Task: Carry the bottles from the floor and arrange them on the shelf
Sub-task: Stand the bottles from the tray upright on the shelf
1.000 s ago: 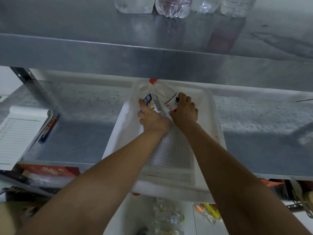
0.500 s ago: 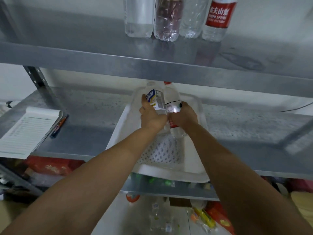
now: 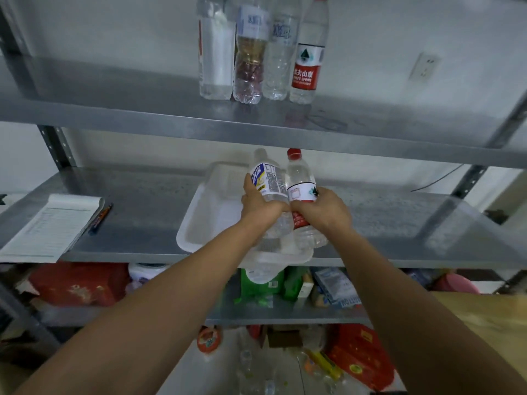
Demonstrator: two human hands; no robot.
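Observation:
My left hand (image 3: pixel 261 208) grips a clear bottle with a blue and white label (image 3: pixel 266 181). Right beside it, my right hand (image 3: pixel 322 210) grips a clear bottle with a red cap and red label (image 3: pixel 299 183). Both bottles are held upright above a white perforated tray (image 3: pixel 199 220) on the middle metal shelf (image 3: pixel 142 212). Several bottles stand in a row on the upper shelf (image 3: pixel 114 106), among them a red-labelled bottle (image 3: pixel 306 67) and a brownish one (image 3: pixel 249 67). More bottles lie on the floor (image 3: pixel 268 366) below.
A notepad (image 3: pixel 48 226) and a pen (image 3: pixel 99 216) lie at the left of the middle shelf. Packets and boxes fill the lower shelf (image 3: pixel 285 315). A red bag (image 3: pixel 359 354) sits on the floor. A wall socket (image 3: pixel 425 68) is at the upper right.
Both hands have lifted the two bottles up out of the tray, from lying to upright. The view has tilted upward, showing more of the upper shelf.

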